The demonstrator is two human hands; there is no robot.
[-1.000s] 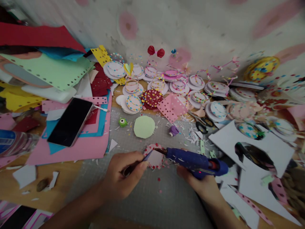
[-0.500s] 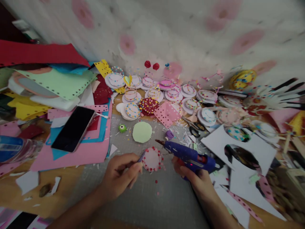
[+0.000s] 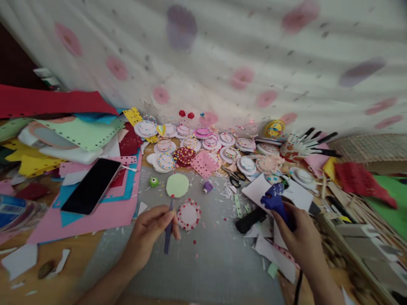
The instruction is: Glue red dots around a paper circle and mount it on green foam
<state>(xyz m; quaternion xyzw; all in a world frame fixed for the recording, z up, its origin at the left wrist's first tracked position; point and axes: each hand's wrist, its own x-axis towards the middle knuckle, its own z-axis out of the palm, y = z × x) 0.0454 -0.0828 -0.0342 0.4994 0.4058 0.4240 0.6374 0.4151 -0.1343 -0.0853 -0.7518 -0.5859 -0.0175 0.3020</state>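
Observation:
My left hand (image 3: 155,228) pinches a slim, flat purple stick (image 3: 168,235), held nearly upright. A tiny red piece (image 3: 172,196) shows at the stick's upper tip; whether it is stuck there I cannot tell. Just right of these fingers lies a pale pink disc (image 3: 188,215) ringed with small red pieces. Farther right, my right hand (image 3: 294,224) grips a blue hot glue gun (image 3: 276,201), its cord hanging down below the wrist. Behind the pink disc sits a pale green round cutout (image 3: 177,185).
A grey cutting mat (image 3: 222,267) covers the middle. At the back stand several small decorated paper hats (image 3: 165,162). Scissors (image 3: 235,178), a purple cap-like piece (image 3: 207,187) and a green eye-shaped trinket (image 3: 154,182) lie around. A phone (image 3: 92,186) rests on coloured sheets at left.
My right hand has carried the glue gun right, away from the pink disc. The purple stick has turned more upright in my left hand. The view has tilted up and shifted right.

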